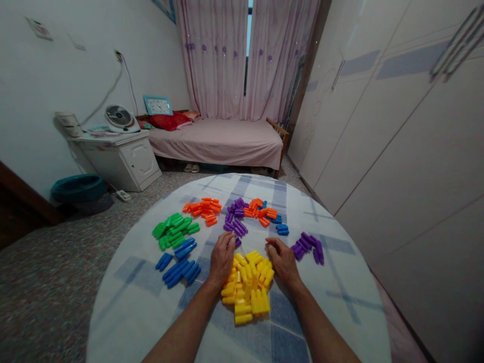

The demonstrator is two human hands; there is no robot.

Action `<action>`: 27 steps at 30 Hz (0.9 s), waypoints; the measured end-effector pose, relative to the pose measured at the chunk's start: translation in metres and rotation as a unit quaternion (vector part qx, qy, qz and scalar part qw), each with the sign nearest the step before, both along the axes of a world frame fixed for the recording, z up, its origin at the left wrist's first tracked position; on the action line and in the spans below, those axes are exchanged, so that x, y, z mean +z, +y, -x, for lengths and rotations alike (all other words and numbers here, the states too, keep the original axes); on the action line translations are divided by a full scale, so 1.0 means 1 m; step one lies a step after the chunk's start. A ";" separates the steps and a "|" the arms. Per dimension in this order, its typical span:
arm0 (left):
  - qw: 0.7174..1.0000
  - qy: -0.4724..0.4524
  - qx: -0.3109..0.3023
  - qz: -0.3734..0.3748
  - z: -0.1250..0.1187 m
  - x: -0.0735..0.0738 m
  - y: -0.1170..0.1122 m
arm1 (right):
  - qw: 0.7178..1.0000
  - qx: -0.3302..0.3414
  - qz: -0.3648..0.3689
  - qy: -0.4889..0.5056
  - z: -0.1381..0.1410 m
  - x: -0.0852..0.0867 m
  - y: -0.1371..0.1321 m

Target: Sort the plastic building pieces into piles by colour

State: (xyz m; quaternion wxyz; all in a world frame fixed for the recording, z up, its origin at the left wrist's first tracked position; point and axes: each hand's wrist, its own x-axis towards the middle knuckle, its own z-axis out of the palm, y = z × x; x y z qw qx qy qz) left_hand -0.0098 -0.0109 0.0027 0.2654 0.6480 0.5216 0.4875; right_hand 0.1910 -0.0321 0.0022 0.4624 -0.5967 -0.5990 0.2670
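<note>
A heap of yellow plastic pieces [249,285] lies on the round table between my two hands. My left hand [222,258] rests palm down on the heap's left side, fingers together and curved, fingertips reaching purple pieces [235,225]. My right hand [283,261] lies on the heap's right side, fingers bent over the top yellow pieces. Whether either hand grips a piece is hidden under the fingers.
Sorted piles lie on the checked tablecloth [333,297]: green [174,229], blue [177,262], orange [204,207], mixed orange and blue [264,212], purple [309,246]. Beyond stand a bed [219,138], a white cabinet [124,156] and a wardrobe [397,126].
</note>
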 end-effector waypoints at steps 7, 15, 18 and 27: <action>0.999 -0.030 -0.009 0.012 0.001 0.002 -0.003 | 1.000 -0.005 -0.005 -0.018 0.001 -0.001 0.000; 1.000 -0.015 -0.001 0.000 0.001 -0.004 -0.002 | 0.999 -0.002 -0.015 -0.048 0.001 0.002 0.000; 1.000 -0.017 -0.009 0.007 0.001 -0.007 -0.002 | 0.999 0.000 -0.017 -0.045 0.002 0.004 -0.001; 0.989 -0.040 -0.130 0.055 0.001 -0.003 -0.006 | 0.999 0.025 -0.030 -0.028 0.003 0.003 0.000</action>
